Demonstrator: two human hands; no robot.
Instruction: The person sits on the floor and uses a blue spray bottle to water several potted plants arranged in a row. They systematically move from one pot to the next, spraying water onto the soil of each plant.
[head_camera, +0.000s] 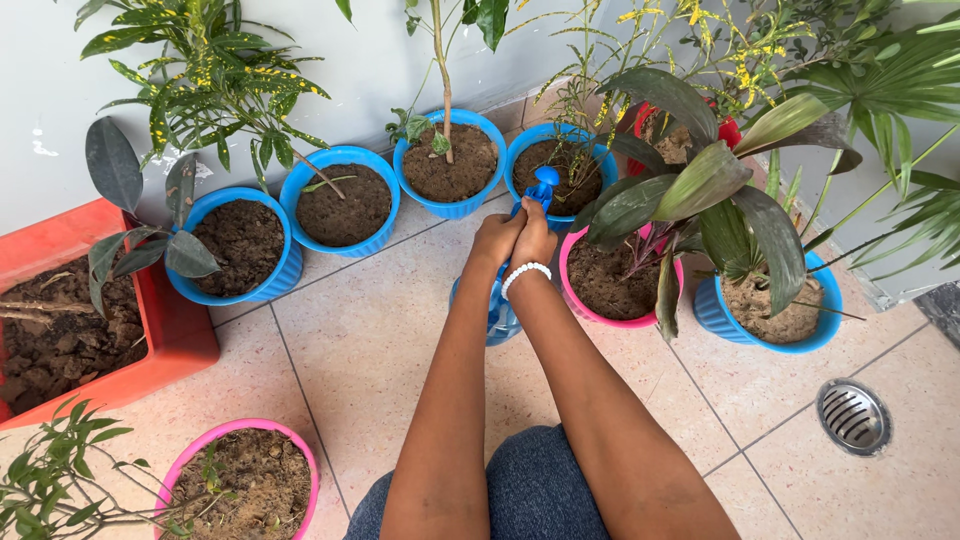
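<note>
Both hands, left hand (496, 240) and right hand (533, 238), clamped round the blue spray bottle (541, 185), aimed at the far blue pot (560, 170), soil everywhere looks dry.

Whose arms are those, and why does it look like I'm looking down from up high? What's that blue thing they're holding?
The camera sits on a person's head and looks down, so you see their own two arms. Their left hand and right hand, with a white bead bracelet, are wrapped together around a blue spray bottle. Its body shows below the arms. Around it, on the tiled floor, stand pots of soil: a row of blue pots by the wall, a pink pot with a big leafy plant, and an orange planter on the picture's left. A round metal drain is on the picture's right.
</note>
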